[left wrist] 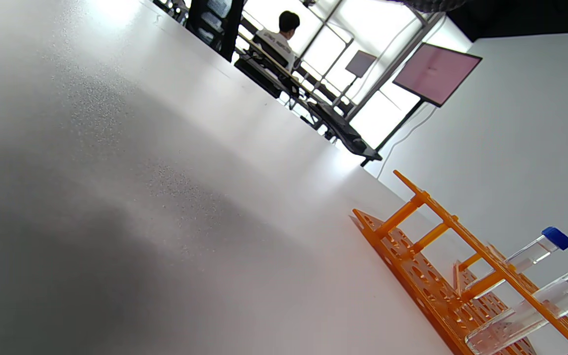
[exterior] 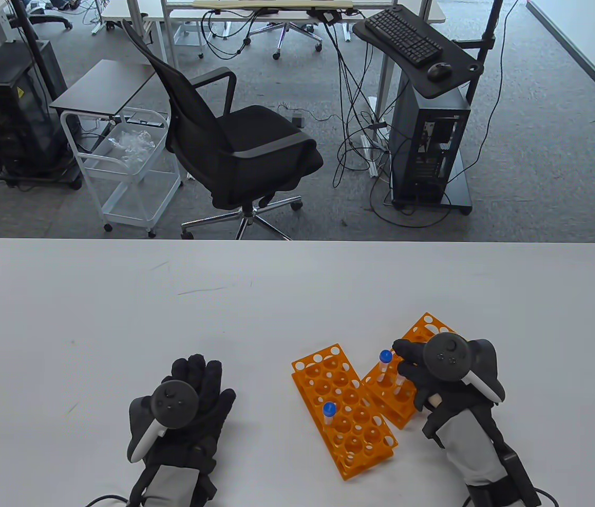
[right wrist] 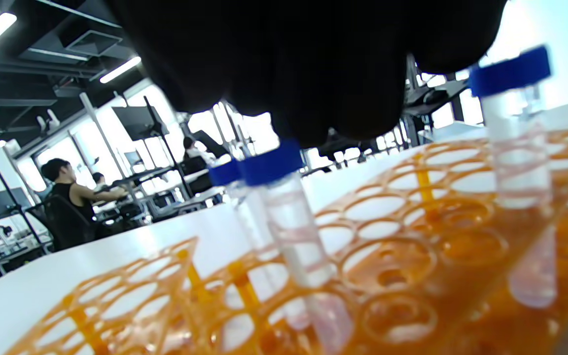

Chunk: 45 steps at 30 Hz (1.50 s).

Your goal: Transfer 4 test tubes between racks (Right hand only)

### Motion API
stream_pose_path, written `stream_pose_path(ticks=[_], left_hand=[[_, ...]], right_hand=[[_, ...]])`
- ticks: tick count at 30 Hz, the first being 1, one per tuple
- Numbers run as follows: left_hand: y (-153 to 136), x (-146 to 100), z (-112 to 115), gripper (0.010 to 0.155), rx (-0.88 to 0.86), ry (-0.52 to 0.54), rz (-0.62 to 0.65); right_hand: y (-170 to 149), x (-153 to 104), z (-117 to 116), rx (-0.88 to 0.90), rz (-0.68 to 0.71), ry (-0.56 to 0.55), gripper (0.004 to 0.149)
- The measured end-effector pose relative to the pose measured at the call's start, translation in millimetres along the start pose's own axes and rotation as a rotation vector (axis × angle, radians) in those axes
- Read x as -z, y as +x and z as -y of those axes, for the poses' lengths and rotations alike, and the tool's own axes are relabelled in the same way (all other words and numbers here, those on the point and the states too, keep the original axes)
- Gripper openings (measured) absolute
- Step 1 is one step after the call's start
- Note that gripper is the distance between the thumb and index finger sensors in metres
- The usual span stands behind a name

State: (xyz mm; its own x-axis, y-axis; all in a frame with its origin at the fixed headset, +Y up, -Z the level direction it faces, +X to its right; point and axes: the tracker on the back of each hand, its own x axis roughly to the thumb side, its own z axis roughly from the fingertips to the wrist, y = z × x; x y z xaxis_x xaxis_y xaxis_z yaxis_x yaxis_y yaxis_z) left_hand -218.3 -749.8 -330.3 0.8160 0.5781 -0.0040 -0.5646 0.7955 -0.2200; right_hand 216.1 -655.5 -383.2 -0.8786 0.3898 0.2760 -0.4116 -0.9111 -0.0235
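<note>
Two orange racks lie side by side on the white table. The left rack (exterior: 352,422) holds one blue-capped test tube (exterior: 329,411). The right rack (exterior: 418,330) lies partly under my right hand (exterior: 404,367). My right hand's fingers (right wrist: 313,74) grip the blue cap of a test tube (right wrist: 284,217) that stands in a hole of the right rack (right wrist: 412,222). Another capped tube (exterior: 385,360) stands just left of the fingers. In the right wrist view one more tube (right wrist: 515,148) stands at the right. My left hand (exterior: 191,391) lies flat on the table, fingers spread, holding nothing.
The left wrist view shows bare table, the left rack (left wrist: 442,276) from the side and two tubes (left wrist: 535,251). Beyond the table's far edge (exterior: 297,242) stand an office chair (exterior: 234,148), a white cart (exterior: 128,169) and a computer stand (exterior: 429,142).
</note>
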Motion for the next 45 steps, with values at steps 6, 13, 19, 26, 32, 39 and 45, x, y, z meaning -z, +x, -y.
stream_pose_path(ticks=[6, 13, 19, 26, 32, 39, 45], left_hand=[[0.0, 0.0, 0.0, 0.068, 0.000, 0.000, 0.000], [0.0, 0.0, 0.0, 0.068, 0.000, 0.000, 0.000], [0.0, 0.0, 0.0, 0.068, 0.000, 0.000, 0.000], [0.0, 0.0, 0.0, 0.068, 0.000, 0.000, 0.000], [0.0, 0.0, 0.0, 0.068, 0.000, 0.000, 0.000], [0.0, 0.0, 0.0, 0.068, 0.000, 0.000, 0.000], [0.0, 0.0, 0.0, 0.068, 0.000, 0.000, 0.000]], right_hand=[[19.6, -8.4, 17.4, 0.021, 0.084, -0.080, 0.051], [49.1, -14.9, 15.9, 0.026, 0.207, -0.085, 0.051], [69.4, -16.3, 0.3, -0.002, 0.286, -0.035, 0.051], [88.3, -18.6, -20.2, -0.027, 0.347, 0.049, 0.051], [95.6, -19.1, -38.3, -0.061, 0.367, 0.111, 0.052], [103.5, -20.8, -55.7, -0.097, 0.391, 0.147, 0.055], [107.4, -21.7, -69.2, -0.126, 0.403, 0.183, 0.055]])
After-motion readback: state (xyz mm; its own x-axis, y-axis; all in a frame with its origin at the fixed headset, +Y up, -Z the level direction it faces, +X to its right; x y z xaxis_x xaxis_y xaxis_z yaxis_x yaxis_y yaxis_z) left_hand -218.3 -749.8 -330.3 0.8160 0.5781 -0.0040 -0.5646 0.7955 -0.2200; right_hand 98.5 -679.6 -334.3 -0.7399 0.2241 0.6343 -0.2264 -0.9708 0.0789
